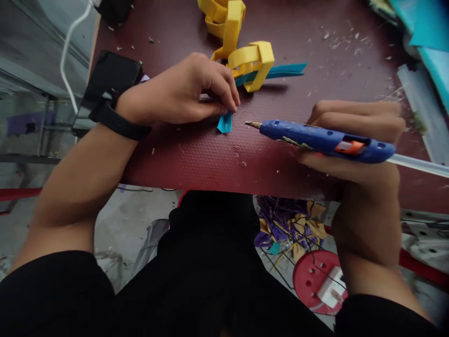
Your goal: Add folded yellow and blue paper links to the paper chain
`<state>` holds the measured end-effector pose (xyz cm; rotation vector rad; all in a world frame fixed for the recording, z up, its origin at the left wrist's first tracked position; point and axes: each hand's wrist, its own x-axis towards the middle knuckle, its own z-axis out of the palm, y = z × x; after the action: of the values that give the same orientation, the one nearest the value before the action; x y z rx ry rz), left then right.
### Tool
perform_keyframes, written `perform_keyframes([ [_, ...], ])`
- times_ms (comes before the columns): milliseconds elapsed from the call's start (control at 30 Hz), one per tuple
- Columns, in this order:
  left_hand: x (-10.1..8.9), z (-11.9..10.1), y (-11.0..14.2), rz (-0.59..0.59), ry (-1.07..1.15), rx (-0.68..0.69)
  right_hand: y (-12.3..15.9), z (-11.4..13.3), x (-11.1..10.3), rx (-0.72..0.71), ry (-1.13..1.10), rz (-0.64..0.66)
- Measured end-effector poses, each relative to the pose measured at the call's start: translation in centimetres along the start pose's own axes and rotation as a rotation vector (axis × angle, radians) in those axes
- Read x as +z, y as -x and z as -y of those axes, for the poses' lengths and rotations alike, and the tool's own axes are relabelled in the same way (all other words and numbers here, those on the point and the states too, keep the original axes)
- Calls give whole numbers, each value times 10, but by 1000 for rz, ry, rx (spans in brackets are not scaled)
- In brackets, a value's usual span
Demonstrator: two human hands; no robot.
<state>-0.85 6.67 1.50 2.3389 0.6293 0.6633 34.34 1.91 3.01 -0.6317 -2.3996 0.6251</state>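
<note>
My left hand [196, 91], with a dark band at the wrist, pinches a blue paper strip [225, 124] near its end. A clear spot, which looks like glue, shows on that end. Just beyond my fingers, another blue stretch [287, 71] passes through a yellow paper loop [260, 70]; my hand hides whether the two blue parts join. More linked yellow loops [234, 21] lie farther back. A blue hot glue gun [305, 135] is in my right hand [379, 154], its nozzle pointing left, a short way from the blue end. A clear glue stick [421, 164] sticks out behind it.
A black phone-like object [114, 75] lies by the table's left edge, with a white cable [66, 51] nearby. Clear glue sticks [417, 110] and blue sheets [428, 28] are at the right. Below are paper scraps [291, 224] and a red stool [308, 285] bearing a white plug block.
</note>
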Motion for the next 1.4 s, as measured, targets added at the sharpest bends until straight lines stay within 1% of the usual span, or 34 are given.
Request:
perform_keyframes([
  [67, -1, 0, 1, 20, -1, -10, -1, -2, 6, -23, 8, -43],
  [167, -1, 0, 2, 29, 4, -27, -4, -5, 15, 10, 48, -34],
  [333, 0, -1, 2, 56, 21, -52, -5, -9, 23, -21, 11, -109],
  [400, 2, 3, 1, 39, 42, -30, -6, -5, 25, 11, 7, -87],
  [500, 4, 14, -1, 13, 91, 14, -11, 4, 28, 66, 38, -43],
  [600, 3, 26, -5, 61, 124, 10, -16, 10, 33, 102, 80, -52],
  [700, 2, 29, -6, 96, 145, 9, -17, 10, 37, 106, 94, -58],
  [767, 2, 26, -6, 90, 151, 8, -17, 8, 38, 100, 95, -57],
  [900, 3, 17, -4, 44, 144, 49, -18, 4, 40, 25, 79, -83],
  [1000, 3, 14, -4, 60, 96, 38, -20, 2, 40, 19, 76, -92],
  [1167, 4, 23, -7, 60, 109, 92, -21, 2, 41, 37, 59, -77],
  [1300, 3, 27, -9, 67, 108, 67, -19, 2, 42, 44, 51, -81],
  [1400, 3, 27, -8, 66, 124, 82, -19, 2, 42, 41, 61, -63],
])
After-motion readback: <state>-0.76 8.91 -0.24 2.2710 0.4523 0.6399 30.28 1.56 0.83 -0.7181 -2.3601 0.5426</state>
